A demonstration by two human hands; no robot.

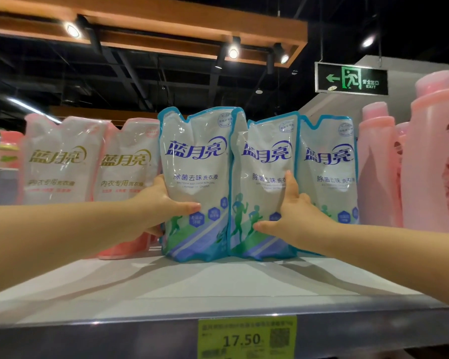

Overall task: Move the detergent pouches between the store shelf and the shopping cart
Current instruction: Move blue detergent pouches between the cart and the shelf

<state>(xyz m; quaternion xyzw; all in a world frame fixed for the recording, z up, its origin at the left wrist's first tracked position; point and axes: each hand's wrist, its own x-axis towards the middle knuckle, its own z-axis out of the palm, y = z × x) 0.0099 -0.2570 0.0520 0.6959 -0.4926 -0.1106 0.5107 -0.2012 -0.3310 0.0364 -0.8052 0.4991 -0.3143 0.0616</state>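
Observation:
Three blue-and-white detergent pouches stand upright in a row on the grey store shelf (166,288). My left hand (163,203) grips the left blue pouch (196,161) by its left edge, thumb across its front. My right hand (293,216) holds the middle blue pouch (265,151) by its right edge, index finger up on its face. The right blue pouch (327,161) stands untouched just behind my right hand. Both held pouches rest on the shelf, touching each other. No shopping cart is in view.
Two pink-trimmed pouches (60,161) stand to the left of the blue ones. Tall pink bottles (430,156) line the right side. A yellow-green price tag (246,338) reading 17.50 sits on the shelf's front lip. An exit sign (351,79) hangs above.

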